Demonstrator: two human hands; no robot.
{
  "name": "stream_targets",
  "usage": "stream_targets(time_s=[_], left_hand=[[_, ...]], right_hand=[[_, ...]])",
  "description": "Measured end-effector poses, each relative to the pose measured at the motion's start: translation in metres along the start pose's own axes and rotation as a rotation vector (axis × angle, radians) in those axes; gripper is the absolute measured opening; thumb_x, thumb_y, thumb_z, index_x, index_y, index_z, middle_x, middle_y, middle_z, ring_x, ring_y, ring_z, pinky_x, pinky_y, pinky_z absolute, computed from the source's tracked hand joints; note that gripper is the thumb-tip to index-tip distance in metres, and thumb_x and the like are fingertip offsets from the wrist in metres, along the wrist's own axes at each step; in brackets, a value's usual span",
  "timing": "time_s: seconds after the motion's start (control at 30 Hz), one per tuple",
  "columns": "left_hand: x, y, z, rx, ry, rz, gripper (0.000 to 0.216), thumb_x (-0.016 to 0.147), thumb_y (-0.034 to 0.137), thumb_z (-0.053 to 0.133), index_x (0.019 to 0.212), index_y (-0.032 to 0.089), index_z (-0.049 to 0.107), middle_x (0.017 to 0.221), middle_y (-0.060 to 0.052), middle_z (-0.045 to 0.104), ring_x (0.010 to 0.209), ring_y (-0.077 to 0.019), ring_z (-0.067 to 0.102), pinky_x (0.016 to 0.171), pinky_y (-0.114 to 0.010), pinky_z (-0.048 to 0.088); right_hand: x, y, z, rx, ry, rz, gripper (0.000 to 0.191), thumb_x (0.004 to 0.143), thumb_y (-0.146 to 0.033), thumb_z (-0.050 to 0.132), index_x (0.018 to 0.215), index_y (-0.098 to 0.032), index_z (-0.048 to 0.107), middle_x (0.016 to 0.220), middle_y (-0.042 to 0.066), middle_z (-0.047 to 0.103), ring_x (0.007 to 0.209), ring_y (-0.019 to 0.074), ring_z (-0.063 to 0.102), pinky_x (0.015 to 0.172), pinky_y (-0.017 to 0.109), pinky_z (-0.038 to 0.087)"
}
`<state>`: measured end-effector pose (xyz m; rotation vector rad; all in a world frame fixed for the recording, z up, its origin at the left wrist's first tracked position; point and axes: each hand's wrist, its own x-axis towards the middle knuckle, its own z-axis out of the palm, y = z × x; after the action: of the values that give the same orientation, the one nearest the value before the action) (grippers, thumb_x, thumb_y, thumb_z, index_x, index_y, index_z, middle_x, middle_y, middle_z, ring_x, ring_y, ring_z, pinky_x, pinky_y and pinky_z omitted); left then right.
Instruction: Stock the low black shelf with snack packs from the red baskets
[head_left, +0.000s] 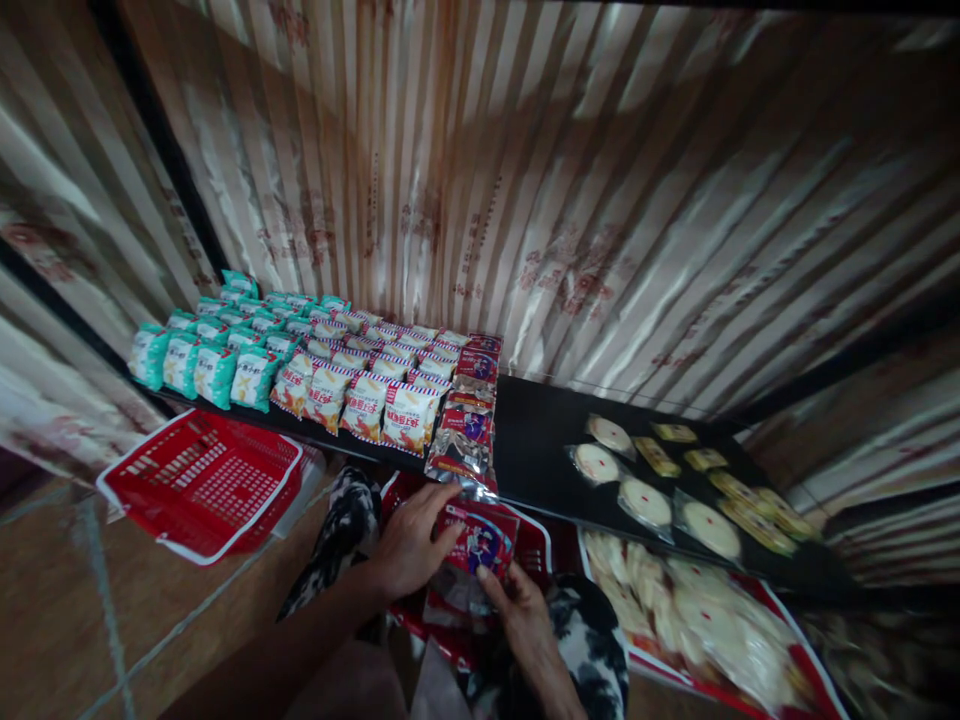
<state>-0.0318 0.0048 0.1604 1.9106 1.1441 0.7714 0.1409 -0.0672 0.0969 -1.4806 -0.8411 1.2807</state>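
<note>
Between my hands, over a red basket at my knees, is a red snack packet with a blue and purple picture. My left hand grips its left side, with the thumb across the front. The right side is held by my right hand, its thumb pressed on the lower edge. Some fingers are hidden behind the packet. More packets show dimly in the basket below. Just beyond my hands, similar red packets lie overlapped in a column on the black shelf.
Left of the column stand rows of white snack bags and teal snack bags. Round wrapped flat cakes and small yellow packets lie to the right. A red basket sits lower left; another basket holds round cakes. Pleated curtain hangs behind.
</note>
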Motion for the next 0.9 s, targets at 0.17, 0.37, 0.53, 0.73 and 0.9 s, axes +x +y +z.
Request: stream_targets(time_s=[0.17,0.37,0.53,0.73,0.9], left_hand=[[0.008,-0.002,0.002,-0.129,0.086,-0.134,0.052,0.081,0.025,0.047,0.131,0.019,0.038,0.119,-0.007,0.055,0.095,-0.0140,0.057,0.081,-0.025,0.049],[0.003,-0.008,0.022,-0.232,-0.091,-0.215,0.054,0.080,0.027,0.049,0.132,0.018,0.037,0.102,-0.006,0.061,0.083,-0.0127,0.059,0.074,-0.024,0.049],[0.001,-0.015,0.039,-0.240,-0.057,-0.224,0.057,0.075,0.018,0.052,0.130,0.018,0.041,0.099,-0.004,0.059,0.074,-0.0101,0.057,0.072,-0.023,0.049],[-0.007,-0.010,0.057,-0.390,-0.097,-0.233,0.064,0.072,0.013,0.054,0.133,0.022,0.037,0.114,-0.006,0.054,0.074,-0.0093,0.056,0.069,-0.022,0.049],[-0.014,-0.008,0.072,-0.687,-0.166,-0.234,0.061,0.071,0.005,0.048,0.130,0.021,0.042,0.115,-0.006,0.059,0.094,-0.0151,0.059,0.082,-0.026,0.048]], right_hand=[[0.008,-0.034,-0.002,0.170,0.106,0.020,0.049,0.055,-0.050,0.075,0.091,-0.018,0.067,0.078,0.004,0.072,0.070,0.0219,0.066,0.067,0.034,0.053],[0.019,-0.055,-0.002,0.160,0.153,0.043,0.047,0.057,-0.052,0.073,0.089,-0.018,0.067,0.071,0.003,0.071,0.064,0.0217,0.066,0.056,0.030,0.052],[0.016,-0.060,-0.003,0.263,0.149,0.080,0.050,0.056,-0.046,0.075,0.096,-0.018,0.066,0.072,0.004,0.072,0.064,0.0224,0.067,0.058,0.032,0.052],[0.010,-0.062,-0.010,0.320,0.252,0.127,0.045,0.053,-0.045,0.077,0.088,-0.021,0.065,0.074,0.003,0.072,0.072,0.0247,0.068,0.061,0.032,0.053],[0.012,-0.061,-0.019,0.333,0.282,0.138,0.048,0.055,-0.046,0.077,0.092,-0.021,0.062,0.073,0.001,0.072,0.072,0.0232,0.068,0.061,0.031,0.052]])
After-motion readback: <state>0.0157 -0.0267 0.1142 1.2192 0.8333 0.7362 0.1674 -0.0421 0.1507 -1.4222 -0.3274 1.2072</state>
